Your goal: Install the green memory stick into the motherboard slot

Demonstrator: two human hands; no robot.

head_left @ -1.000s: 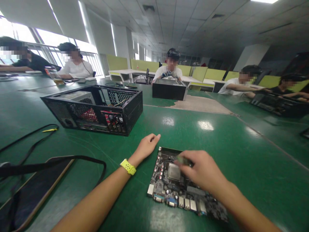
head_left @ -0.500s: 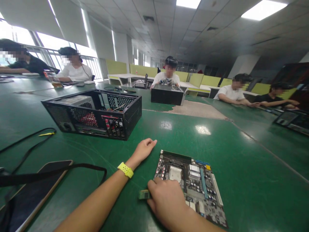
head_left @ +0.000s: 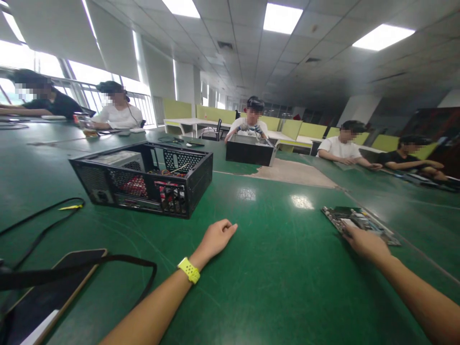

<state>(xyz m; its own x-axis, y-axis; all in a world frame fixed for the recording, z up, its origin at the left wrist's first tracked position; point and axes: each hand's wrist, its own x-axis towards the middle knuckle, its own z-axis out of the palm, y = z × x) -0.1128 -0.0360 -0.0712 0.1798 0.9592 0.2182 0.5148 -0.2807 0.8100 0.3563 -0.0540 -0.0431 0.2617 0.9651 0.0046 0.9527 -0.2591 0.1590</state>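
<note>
Motherboard shift: half a second ago near and just right of the left hand, the motherboard (head_left: 362, 220) is now well out to the right and farther from the person; the right hand (head_left: 368, 243) has gone with it, and the small green piece then in its fingers no longer shows.

Table: broad green top (head_left: 266, 278), scratched and glossy, bearing everything below.

Open case: black computer case (head_left: 151, 189) left of centre, open face upward, a posture that presumably leaves its inside reachable.

Second case: dark box (head_left: 247, 152) across the table, before a person with gloved hands (head_left: 257, 129) at its upper rim.

Flat panel: dark sheet with a pale edge (head_left: 59, 282), lower left, crossed by a black strap (head_left: 122, 258).

Motherboard: well apart from the open case, foreshortened; from where I stand, I cannot tell whether it is flat on the table or slightly raised.

Right hand: over the board's near edge, touching it; thumb and finger closure hidden, so firmness of grip cannot be told. An edge contact would, I judge, spare most components.

Left hand: loosely curled (head_left: 215, 238), thumb apart, nothing visible in it; forearm laid along the table, probably for support.

Wristband: yellow-green (head_left: 189, 270), on the left wrist.

Cable tie: yellow (head_left: 71, 207), on the black cable (head_left: 45, 227) at left.
</note>
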